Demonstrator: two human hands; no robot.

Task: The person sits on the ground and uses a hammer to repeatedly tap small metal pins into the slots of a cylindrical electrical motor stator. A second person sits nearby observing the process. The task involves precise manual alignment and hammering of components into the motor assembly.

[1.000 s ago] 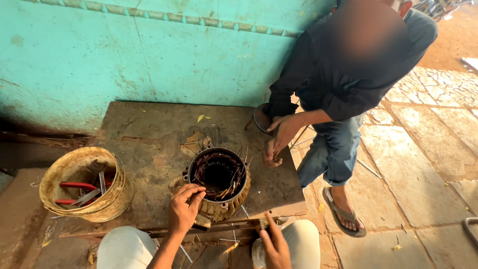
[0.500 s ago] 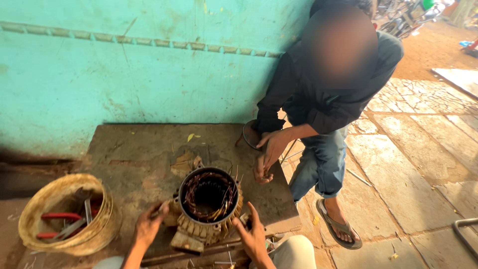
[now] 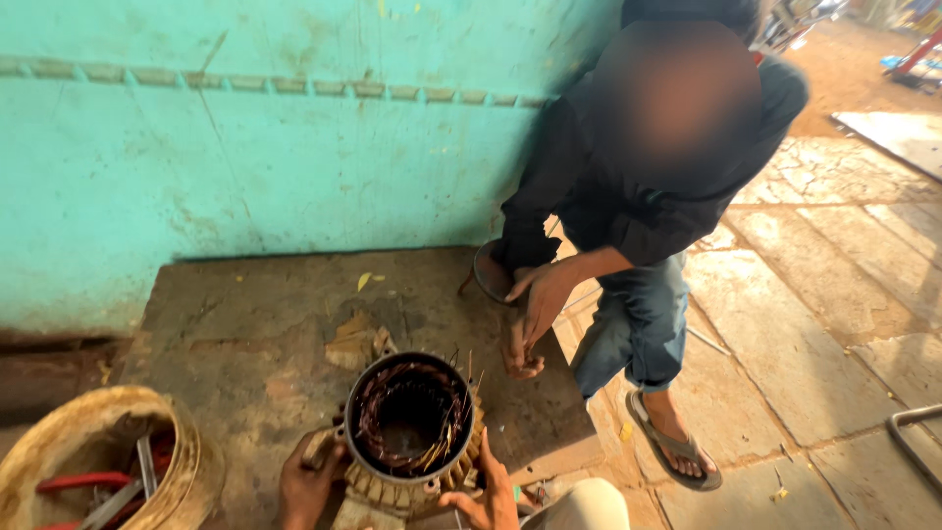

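Hands flank a motor stator that stands near the front edge of a stained concrete surface — its bore faces straight up, so its axis runs vertical and the copper windings show inside the ring. The left hand presses against the stator's lower left side, fingers curled on the finned housing; its grip is on the casing rather than wrapped round it. The right hand sits at the lower right rim, fingers spread and touching the fins, open rather than clenched. The stator lies between the two hands, just ahead of them, and both are about equally near — the left a little more under the body.

To the left, well apart, a worn round basket holds red-handled tools and metal pieces. Beyond the stator another person crouches at the far right corner of the surface, one hand hanging down beside a bare foot set on the slab, a sandalled foot on the paved ground. A turquoise wall backs the scene.
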